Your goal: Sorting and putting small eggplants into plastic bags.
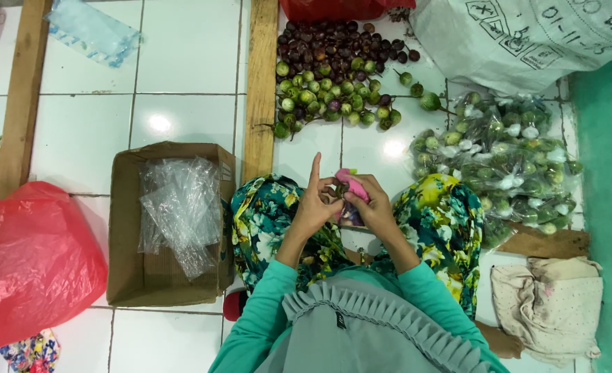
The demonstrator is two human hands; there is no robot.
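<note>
**Both hands meet over a small pink object above the lap**

The left hand [314, 204] is raised from a bent wrist, its index finger pointing straight up while the other fingers curl in toward the right hand; the right hand [369, 207] has its fingers closed around a small pink object [353, 184], soft-looking and rounded, held between the knees just above the white tiled floor [181, 62]; something small and dark sits where the two hands touch, too small to make out; both forearms wear smooth teal sleeves, and the knees are covered in a glossy floral cloth of teal, yellow and white.

Ahead lies a heap of small round eggplants [333, 76], dark purple at the far side and pale green nearer, matte and stemmed; to the right, clear bags of green eggplants [506, 159] shine in a crinkled mound; to the left, a worn cardboard box [129, 228] holds loose transparent plastic bags [178, 207]; a red plastic bag [29, 262] bulges beside it; a wooden plank [261, 83] runs along the floor.
</note>
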